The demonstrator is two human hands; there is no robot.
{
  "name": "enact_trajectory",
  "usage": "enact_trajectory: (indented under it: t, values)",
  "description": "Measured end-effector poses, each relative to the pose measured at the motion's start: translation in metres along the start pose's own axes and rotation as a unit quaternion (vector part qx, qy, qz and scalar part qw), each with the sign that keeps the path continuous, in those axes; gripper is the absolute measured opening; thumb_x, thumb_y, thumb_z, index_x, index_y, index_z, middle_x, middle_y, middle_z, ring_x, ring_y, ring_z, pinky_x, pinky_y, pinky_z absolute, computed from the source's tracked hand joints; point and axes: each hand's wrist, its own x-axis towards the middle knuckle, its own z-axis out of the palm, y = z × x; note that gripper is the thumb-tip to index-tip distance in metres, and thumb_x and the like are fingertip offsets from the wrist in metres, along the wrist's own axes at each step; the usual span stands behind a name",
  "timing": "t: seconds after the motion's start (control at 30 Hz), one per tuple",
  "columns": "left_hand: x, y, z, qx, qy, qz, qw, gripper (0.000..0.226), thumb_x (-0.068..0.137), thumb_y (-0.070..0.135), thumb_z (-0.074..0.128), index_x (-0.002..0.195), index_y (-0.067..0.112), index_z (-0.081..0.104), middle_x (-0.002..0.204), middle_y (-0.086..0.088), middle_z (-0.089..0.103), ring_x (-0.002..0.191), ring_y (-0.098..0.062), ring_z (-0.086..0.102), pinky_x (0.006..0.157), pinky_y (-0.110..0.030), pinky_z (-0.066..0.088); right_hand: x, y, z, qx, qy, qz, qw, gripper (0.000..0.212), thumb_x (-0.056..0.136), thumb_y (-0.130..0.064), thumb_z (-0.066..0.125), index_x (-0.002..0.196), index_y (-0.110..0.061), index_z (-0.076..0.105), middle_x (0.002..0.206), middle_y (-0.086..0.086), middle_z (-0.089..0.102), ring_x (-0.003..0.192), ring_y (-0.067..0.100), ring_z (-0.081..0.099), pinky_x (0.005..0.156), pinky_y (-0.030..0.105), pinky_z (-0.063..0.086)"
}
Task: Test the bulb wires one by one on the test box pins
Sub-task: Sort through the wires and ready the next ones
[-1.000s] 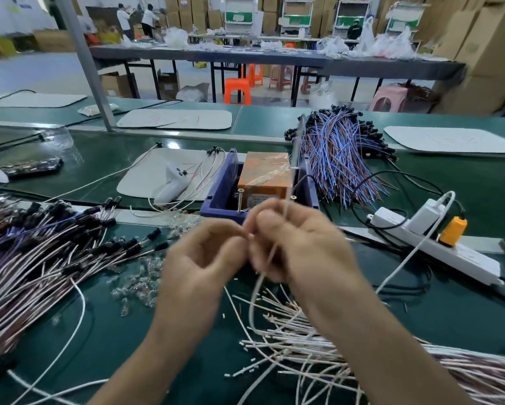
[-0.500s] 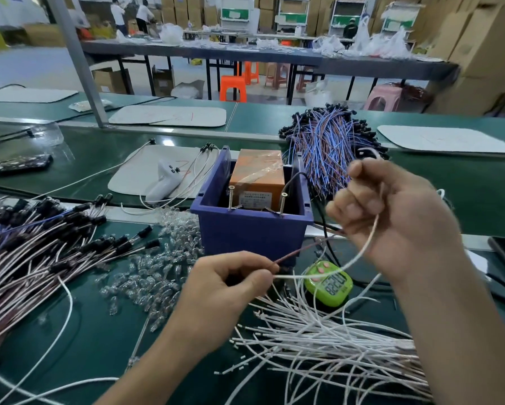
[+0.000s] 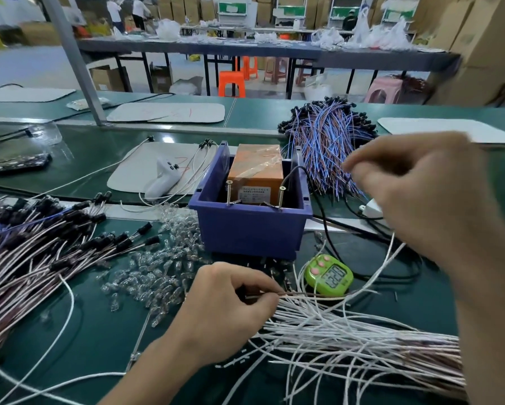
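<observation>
The right hand (image 3: 426, 206), at three o'clock, is motion-blurred. Its fingers curl, and a white wire (image 3: 387, 258) drops from under its palm, but whether it grips that wire cannot be told. The left hand (image 3: 230, 311), at six o'clock, pinches a thin brownish strand (image 3: 298, 294) between thumb and forefinger. The test box (image 3: 251, 229) sits at centre, its two pins (image 3: 229, 192) upright and untouched. The wire pile (image 3: 362, 346) runs off frame at four o'clock. Bare bench (image 3: 99, 331) lies at seven o'clock, below the glass bulbs (image 3: 157, 258).

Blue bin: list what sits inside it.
An orange box wrapped in clear tape, two upright screws at the front and a black cable entering. The blue bin's front wall hides the floor.
</observation>
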Motion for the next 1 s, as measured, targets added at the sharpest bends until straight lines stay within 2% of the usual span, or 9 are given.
enact_trajectory:
  t: [0.1,0.2,0.27,0.37,0.47,0.63,0.73,0.83,1.0]
  values:
    - [0.001,-0.001,-0.006,-0.113,-0.016,0.02,0.993,0.031,0.061,0.024,0.06,0.081,0.03,0.083,0.063,0.009,0.07,0.053,-0.002,0.053,0.051,-0.016,0.037,-0.018,-0.024,0.018,-0.027,-0.28,-0.025,0.959,0.015,0.082,-0.04,0.073,0.096,-0.046,0.075,0.073,-0.027,0.07,0.064,-0.008,0.062,0.059,0.004,0.043]
    - [0.001,-0.003,-0.01,-0.174,0.016,0.066,0.983,0.034,0.061,0.009,0.059,0.079,0.025,0.082,0.071,0.003,0.075,0.062,-0.017,0.066,0.057,-0.027,0.05,-0.039,-0.038,0.046,-0.039,-0.391,-0.056,0.918,0.056,0.081,-0.044,0.071,0.132,-0.055,0.05,0.105,-0.027,0.069,0.09,-0.008,0.062,0.082,0.007,0.047]
    - [0.003,-0.007,-0.012,-0.178,0.056,0.071,0.98,0.039,0.06,0.003,0.057,0.079,0.026,0.082,0.078,-0.001,0.078,0.073,-0.018,0.074,0.065,-0.028,0.056,-0.051,-0.039,0.063,-0.026,-0.434,-0.061,0.899,0.075,0.082,-0.037,0.066,0.144,-0.056,0.029,0.129,-0.021,0.063,0.108,0.003,0.06,0.084,0.01,0.045]
    - [0.005,-0.009,-0.016,-0.115,0.103,0.087,0.984,0.033,0.066,0.005,0.058,0.08,0.023,0.082,0.08,0.003,0.079,0.077,-0.013,0.076,0.069,-0.024,0.058,-0.063,-0.031,0.079,0.02,-0.405,-0.042,0.913,0.08,0.081,-0.031,0.066,0.146,-0.056,0.026,0.129,-0.021,0.063,0.109,0.0,0.061,0.085,0.01,0.047]
    - [0.007,-0.011,-0.018,-0.09,0.139,0.083,0.983,0.032,0.073,0.002,0.066,0.089,0.025,0.082,0.088,0.01,0.08,0.084,-0.012,0.077,0.077,-0.025,0.06,-0.07,-0.018,0.085,0.076,-0.333,-0.001,0.94,0.061,0.078,-0.031,0.069,0.133,-0.051,0.05,0.107,-0.024,0.071,0.093,-0.005,0.065,0.077,0.009,0.049]
    - [0.012,-0.017,-0.018,-0.161,0.155,0.017,0.975,0.03,0.07,0.015,0.085,0.093,0.033,0.082,0.083,0.007,0.079,0.076,-0.011,0.077,0.068,-0.017,0.057,-0.093,-0.003,0.101,0.201,-0.27,0.1,0.936,0.025,0.082,-0.044,0.069,0.107,-0.039,0.072,0.087,-0.012,0.076,0.078,0.006,0.071,0.074,0.038,0.059]
    - [0.016,-0.019,-0.016,-0.211,0.139,-0.021,0.967,0.022,0.073,0.013,0.085,0.09,0.028,0.083,0.08,0.001,0.08,0.072,-0.013,0.077,0.064,-0.018,0.057,-0.11,-0.004,0.112,0.159,-0.191,0.114,0.962,0.028,0.083,-0.058,0.065,0.1,-0.038,0.073,0.081,-0.017,0.074,0.073,0.004,0.068,0.063,0.028,0.054]
    - [0.016,-0.02,-0.02,-0.13,0.075,-0.013,0.989,0.02,0.084,0.016,0.079,0.088,0.035,0.083,0.077,0.006,0.079,0.069,-0.01,0.076,0.062,-0.018,0.057,-0.12,0.001,0.113,0.035,-0.145,0.091,0.985,0.039,0.084,-0.068,0.056,0.107,-0.041,0.071,0.081,-0.024,0.071,0.078,-0.002,0.065,0.066,0.022,0.052]
    - [0.011,-0.025,-0.018,0.004,0.049,0.016,0.999,0.02,0.094,0.035,0.07,0.076,0.03,0.076,0.058,0.008,0.069,0.046,-0.009,0.065,0.05,-0.023,0.051,-0.121,0.009,0.114,0.098,-0.168,0.08,0.978,0.015,0.093,-0.044,0.062,0.095,-0.038,0.076,0.082,-0.025,0.071,0.079,0.001,0.068,0.065,0.016,0.049]
